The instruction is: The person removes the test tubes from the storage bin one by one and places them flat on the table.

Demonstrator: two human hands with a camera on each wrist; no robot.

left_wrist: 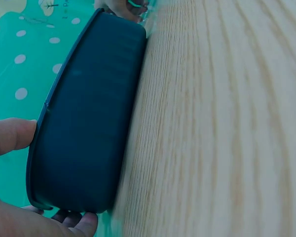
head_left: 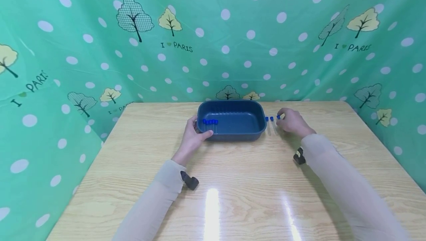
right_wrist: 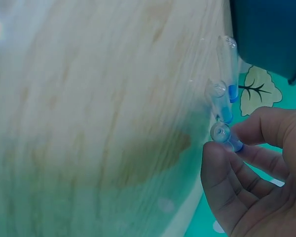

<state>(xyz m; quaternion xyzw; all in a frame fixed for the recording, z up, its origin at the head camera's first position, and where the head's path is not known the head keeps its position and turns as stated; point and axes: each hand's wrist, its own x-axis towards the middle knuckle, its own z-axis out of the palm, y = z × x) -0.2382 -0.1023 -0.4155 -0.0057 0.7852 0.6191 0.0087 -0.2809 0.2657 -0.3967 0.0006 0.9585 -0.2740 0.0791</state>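
Observation:
A dark blue rectangular basin [head_left: 233, 137] stands toward the back of the table. My left hand [head_left: 194, 137] grips its left end, thumb over the front rim and fingers around the outer side. Inside, at the left, several blue-capped clear tubes [head_left: 210, 121] lie side by side. Past the basin's right end, my right hand [head_left: 293, 122] pinches a clear test tube with a blue cap [right_wrist: 220, 132] between thumb and fingers. Two more capped tubes, one nearer [right_wrist: 218, 96] and one farther [right_wrist: 229, 61], lie between that hand and the basin.
A light wood-grain table [head_left: 246, 181] carries everything. Behind it and along the sides hangs a green dotted cloth [head_left: 233, 48] printed with trees. A small black device [head_left: 189, 180] is strapped at the left wrist, another [head_left: 299, 156] at the right.

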